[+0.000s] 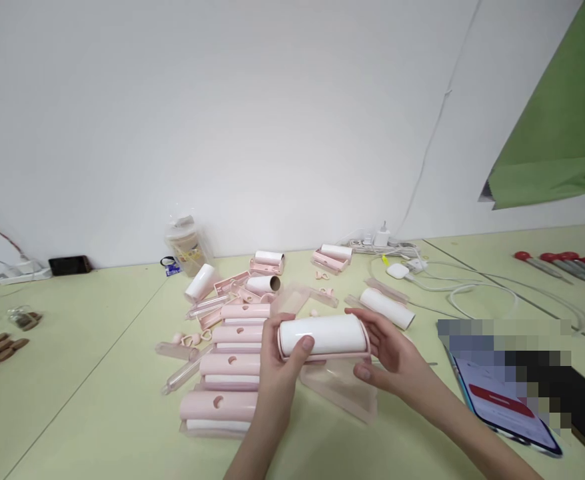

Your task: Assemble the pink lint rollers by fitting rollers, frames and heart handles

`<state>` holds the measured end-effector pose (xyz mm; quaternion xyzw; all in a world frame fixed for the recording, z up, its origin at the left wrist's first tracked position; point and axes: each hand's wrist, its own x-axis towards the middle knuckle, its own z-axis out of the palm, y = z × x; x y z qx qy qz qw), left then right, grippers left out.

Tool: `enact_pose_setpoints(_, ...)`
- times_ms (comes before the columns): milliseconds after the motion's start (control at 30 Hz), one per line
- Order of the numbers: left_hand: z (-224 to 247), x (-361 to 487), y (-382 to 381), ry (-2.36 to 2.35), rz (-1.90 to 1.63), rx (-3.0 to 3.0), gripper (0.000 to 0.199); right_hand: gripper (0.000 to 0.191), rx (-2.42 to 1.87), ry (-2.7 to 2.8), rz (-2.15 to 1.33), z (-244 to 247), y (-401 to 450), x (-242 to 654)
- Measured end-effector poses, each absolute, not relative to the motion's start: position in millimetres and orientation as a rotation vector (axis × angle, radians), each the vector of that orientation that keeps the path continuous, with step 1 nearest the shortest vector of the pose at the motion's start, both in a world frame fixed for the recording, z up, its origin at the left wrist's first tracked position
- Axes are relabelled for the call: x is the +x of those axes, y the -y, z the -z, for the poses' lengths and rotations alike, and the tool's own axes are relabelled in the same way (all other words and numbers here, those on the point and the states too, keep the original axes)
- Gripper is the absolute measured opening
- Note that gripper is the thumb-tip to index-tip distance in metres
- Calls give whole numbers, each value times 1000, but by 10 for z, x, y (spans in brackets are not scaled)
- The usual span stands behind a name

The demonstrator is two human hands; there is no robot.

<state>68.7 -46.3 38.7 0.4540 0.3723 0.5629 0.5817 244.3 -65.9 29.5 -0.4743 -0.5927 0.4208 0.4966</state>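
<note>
The left hand [282, 357] grips a white-and-pink lint roller [325, 335] above the table [117, 407], thumb pressed on the white roll; the right hand [387, 353] curves around its right end, thumb and fingers spread, contact unclear. Pink roller cases [230, 365] line up left of it. Beyond, a loose white roll [387, 307] lies to the right; farther back, a power strip [365, 247] sits near the wall [292, 120].

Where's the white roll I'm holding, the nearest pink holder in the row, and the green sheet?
White roll [336, 333], head view: middle of its side.
Nearest pink holder [233, 407], head view: its curved top, right of the hole.
Green sheet [557, 120], head view: middle of its surface.
</note>
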Motion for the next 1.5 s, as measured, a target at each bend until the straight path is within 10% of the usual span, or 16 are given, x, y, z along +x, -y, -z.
enact_pose_setpoints(333, -182, 612, 533, -886, -689, 2129, 79, 41, -1103, 1011, -921, -470, 619, 2654)
enact_pose_setpoints(633, 74, 644, 657, -1006, -791, 1570, 107, 25, -1309, 1880, -710, -416, 686, 2559)
enact_pose_setpoints(1033, 42, 661, 649, -979, -762, 1336, 96, 3, -1232, 2382, -571, -342, 731, 2399)
enact_pose_setpoints(1233, 77, 543, 674, -1077, -803, 1644, 95, 44, -1318, 2402, -690, -315, 799, 2522)
enact_pose_setpoints(1500, -38, 495, 813, -755, -1160, 2366, 89, 47, -1251, 2505, -426, -290, 347, 2282)
